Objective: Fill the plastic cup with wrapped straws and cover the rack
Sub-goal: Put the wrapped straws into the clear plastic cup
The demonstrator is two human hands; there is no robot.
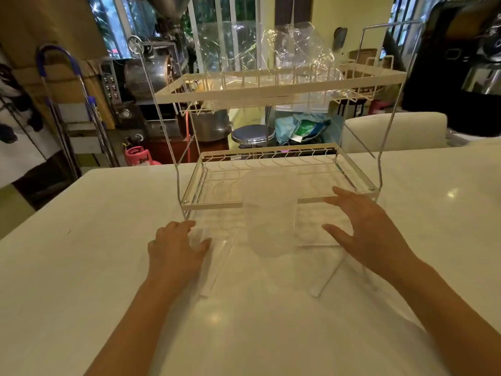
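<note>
Standing empty at frame centre, the translucent plastic cup [269, 213] awaits white wrapped straws [214, 261] lying on the white surface [81, 267]; both hands, left hand [176, 249] and right hand [366, 234], hover open, and the two-tier wire rack [279, 88] is uncovered.

Glossy, smooth white table top [81, 267] throwing back small glints of light. Thin bright metal wire on the rack [282, 88], with matt cream-coated shelf rims. Clear, crinkled, shiny plastic sheet [271, 50] on its upper shelf. Frosted, translucent plastic cup [269, 213], perhaps faintly ribbed. Thin white paper-like wrap on the straws [214, 270].
</note>
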